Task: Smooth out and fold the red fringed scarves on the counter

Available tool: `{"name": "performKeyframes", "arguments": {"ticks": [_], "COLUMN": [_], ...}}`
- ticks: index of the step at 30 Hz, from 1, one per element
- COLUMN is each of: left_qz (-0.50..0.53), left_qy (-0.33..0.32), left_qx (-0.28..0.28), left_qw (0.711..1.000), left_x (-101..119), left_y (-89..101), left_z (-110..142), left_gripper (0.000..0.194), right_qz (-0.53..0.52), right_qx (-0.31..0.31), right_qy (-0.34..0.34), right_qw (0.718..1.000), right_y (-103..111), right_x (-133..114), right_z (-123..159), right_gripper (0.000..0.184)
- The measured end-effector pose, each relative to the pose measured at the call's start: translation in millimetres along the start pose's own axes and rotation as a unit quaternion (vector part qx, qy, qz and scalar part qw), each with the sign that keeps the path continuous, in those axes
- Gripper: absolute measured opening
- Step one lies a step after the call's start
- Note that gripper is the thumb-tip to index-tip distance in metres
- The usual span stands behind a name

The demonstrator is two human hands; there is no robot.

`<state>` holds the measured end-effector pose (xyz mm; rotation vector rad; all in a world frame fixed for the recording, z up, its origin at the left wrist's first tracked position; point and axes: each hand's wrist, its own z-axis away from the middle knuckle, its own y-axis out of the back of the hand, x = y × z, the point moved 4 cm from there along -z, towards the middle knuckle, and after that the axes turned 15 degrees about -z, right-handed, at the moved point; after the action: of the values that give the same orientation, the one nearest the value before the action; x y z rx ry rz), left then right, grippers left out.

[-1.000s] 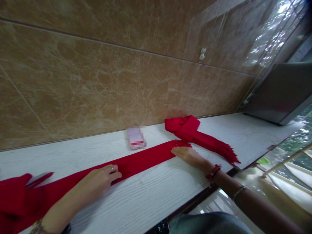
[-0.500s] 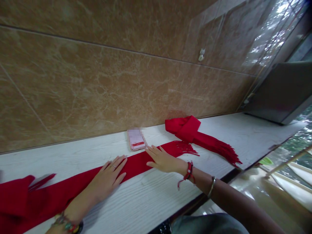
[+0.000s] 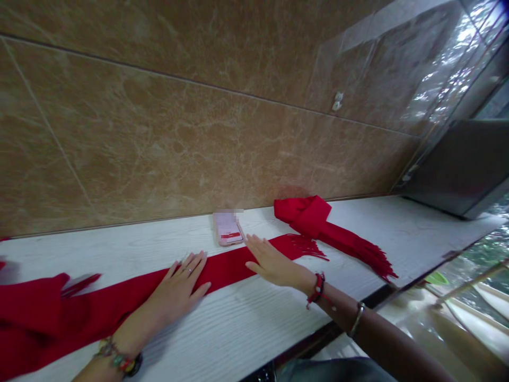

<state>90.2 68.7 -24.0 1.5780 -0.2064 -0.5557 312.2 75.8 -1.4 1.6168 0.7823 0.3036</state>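
Note:
A long red scarf (image 3: 226, 267) lies flat along the white counter (image 3: 246, 329), its fringed end pointing right. My left hand (image 3: 183, 284) rests flat on the scarf with fingers spread, a ring on one finger. My right hand (image 3: 272, 262) lies flat on the scarf a little further right, fingers stretched out, a red cord at the wrist. Both hands press the cloth and hold nothing. The scarf's left part bunches up at the frame's left edge.
A pink phone (image 3: 227, 229) lies by the wall just beyond my right hand. A second red scarf (image 3: 318, 223), rolled with its fringe trailing right, sits further right. A brown marble wall backs the counter. A dark grey box (image 3: 461, 170) stands at the far right.
My right hand slid left along the scarf from its fringed end to the middle. My left hand opened from curled to flat and spread. The view shifted slightly.

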Motion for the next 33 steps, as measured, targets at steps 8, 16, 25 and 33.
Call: {"name": "performKeyframes", "arguments": {"ticks": [8,16,25,33], "left_qz": [-0.003,-0.046,-0.041,-0.081], "left_qy": [-0.028,-0.126,-0.152,-0.147], "left_qx": [0.016,0.098,0.139,0.142], "left_qw": [0.999,0.986,0.978,0.975], "left_x": [-4,13,13,15], "left_y": [4.0,27.5,30.1,28.5], "left_z": [12,12,12,13], "left_gripper": [0.065,0.027,0.02,0.019], "right_qz": [-0.092,-0.049,-0.001,0.054], "right_qx": [-0.121,-0.034,0.051,0.121], "right_qy": [0.093,0.256,0.321,0.323], "right_qw": [0.984,0.965,0.946,0.937], "right_y": [-17,-11,-10,-9], "right_x": [-36,-30,-32,-43], "right_z": [-10,-14,-7,-3], "right_gripper": [0.054,0.03,0.023,0.023]}}
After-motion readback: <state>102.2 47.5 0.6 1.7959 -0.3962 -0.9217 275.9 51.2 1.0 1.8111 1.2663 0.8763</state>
